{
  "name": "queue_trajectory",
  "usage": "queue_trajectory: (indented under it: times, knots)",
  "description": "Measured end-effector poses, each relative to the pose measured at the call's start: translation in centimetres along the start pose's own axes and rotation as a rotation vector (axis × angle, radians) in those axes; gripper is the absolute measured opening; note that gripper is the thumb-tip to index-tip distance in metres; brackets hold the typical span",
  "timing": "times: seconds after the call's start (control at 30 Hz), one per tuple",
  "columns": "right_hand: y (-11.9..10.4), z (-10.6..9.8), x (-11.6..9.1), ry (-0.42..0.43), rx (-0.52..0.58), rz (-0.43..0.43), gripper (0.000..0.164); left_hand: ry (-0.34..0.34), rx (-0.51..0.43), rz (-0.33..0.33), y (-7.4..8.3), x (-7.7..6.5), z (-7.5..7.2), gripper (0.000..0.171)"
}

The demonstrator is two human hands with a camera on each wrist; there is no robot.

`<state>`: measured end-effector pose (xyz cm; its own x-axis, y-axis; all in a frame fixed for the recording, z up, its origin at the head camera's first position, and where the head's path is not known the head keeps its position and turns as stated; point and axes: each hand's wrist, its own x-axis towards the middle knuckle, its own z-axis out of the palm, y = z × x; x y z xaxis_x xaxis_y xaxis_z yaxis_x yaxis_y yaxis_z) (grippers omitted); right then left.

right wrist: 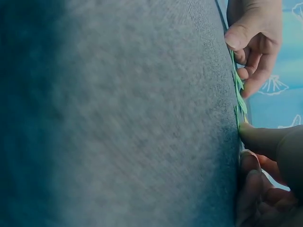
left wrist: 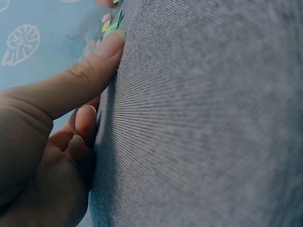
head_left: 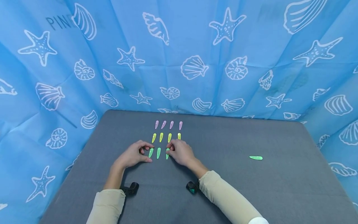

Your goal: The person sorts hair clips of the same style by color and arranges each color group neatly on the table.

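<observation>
Small snap hair clips lie in rows on a grey cloth-covered table. In the head view, my left hand [head_left: 136, 154] is at the leftmost green hair clip [head_left: 151, 152], thumb near its lower end and forefinger at its upper end. My right hand [head_left: 180, 151] pinches the third green hair clip [head_left: 167, 154], partly covering it. Between the hands lies another green hair clip [head_left: 158, 153]. The left wrist view shows my left thumb [left wrist: 102, 56] against the cloth, with green just beyond its tip. In the right wrist view, my right thumb [right wrist: 260, 139] touches a green clip.
Behind the green row lie a row of yellow clips [head_left: 161, 137] and a row of pink clips [head_left: 172, 125]. A single green clip [head_left: 255, 158] lies apart on the right of the table [head_left: 223, 186]. A blue seashell-patterned curtain [head_left: 179, 46] surrounds the table's back and sides.
</observation>
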<state>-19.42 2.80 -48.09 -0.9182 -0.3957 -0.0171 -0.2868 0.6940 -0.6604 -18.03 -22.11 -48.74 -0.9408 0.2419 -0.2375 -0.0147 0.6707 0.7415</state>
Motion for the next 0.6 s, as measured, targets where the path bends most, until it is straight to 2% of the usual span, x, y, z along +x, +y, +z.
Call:
queue_trajectory:
  times: [0.23,0.37,0.43,0.6]
  knots:
    - [-0.3,-0.5,-0.1,0.011,-0.008,0.0,0.014,0.009,0.001,0.014,0.2,0.2,0.0,0.051]
    - [-0.7,-0.9,-0.8,0.0,-0.017,-0.035,0.026,0.006,0.007,0.017,0.1,0.1,0.1,0.05]
    - [-0.9,-1.2,-1.2,0.004,-0.066,-0.088,0.033,0.007,0.004,0.013,0.0,0.0,0.1,0.05]
    - [-1.4,-2.0,-2.0,0.086,-0.304,-0.243,0.05,0.006,0.003,0.01,-0.2,-0.1,0.1,0.05]
